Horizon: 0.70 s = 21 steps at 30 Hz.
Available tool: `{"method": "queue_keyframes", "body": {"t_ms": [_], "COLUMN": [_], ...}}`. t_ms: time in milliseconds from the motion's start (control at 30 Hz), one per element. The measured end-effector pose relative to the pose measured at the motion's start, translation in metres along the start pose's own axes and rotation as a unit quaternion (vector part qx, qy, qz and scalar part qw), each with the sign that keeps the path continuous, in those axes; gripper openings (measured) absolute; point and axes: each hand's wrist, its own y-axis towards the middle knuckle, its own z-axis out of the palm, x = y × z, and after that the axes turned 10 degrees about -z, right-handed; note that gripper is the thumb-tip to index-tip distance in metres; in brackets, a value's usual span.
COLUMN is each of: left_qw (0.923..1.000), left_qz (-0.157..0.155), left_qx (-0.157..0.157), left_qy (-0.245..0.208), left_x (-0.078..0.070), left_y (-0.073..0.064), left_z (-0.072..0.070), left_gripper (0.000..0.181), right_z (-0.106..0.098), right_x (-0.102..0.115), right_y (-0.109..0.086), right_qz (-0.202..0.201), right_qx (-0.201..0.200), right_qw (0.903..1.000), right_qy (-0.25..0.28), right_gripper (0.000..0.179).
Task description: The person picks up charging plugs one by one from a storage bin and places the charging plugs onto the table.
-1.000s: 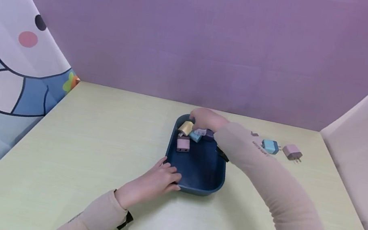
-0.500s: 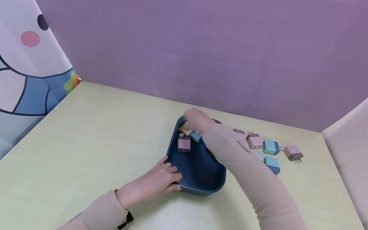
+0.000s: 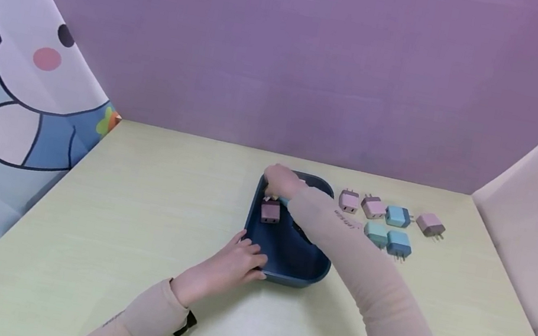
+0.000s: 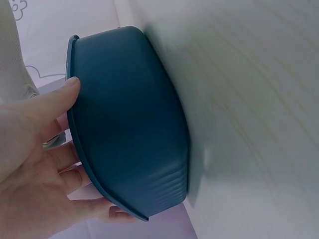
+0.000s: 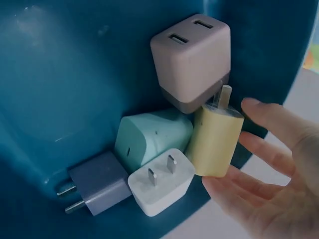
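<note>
Reaching into the blue tray, the right hand has slid left to the yellow plug, so that plug is its thing now. Its fingers spread loosely around it, not squeezing. The plug still sits inside, beside the pink plug. The left hand holds the rim.

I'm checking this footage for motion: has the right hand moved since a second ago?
Yes, leftward: against the blue tray, the right hand is now nearer the far left corner.
</note>
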Motion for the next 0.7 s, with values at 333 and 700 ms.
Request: {"method": "queue_keyframes", "body": {"t_ms": [333, 700], "left_qw": [1.0000, 0.9999], "left_qz": [-0.001, 0.000], "left_qx": [-0.004, -0.008], "left_qy": [-0.005, -0.006], "left_x": [-0.0008, -0.0017], "left_y": [-0.0010, -0.0012], "left_z": [-0.0011, -0.0017], "left_gripper": [0.017, 0.018], "right_z": [0.0061, 0.0083], "right_x": [0.0019, -0.0061], "right_y": [0.0012, 0.0030], "right_qz": [0.015, 0.003], "right_qx": [-0.003, -0.017], "right_qw": [0.9995, 0.9998], "right_qy": [-0.028, -0.013], "right_gripper": [0.009, 0.008]}}
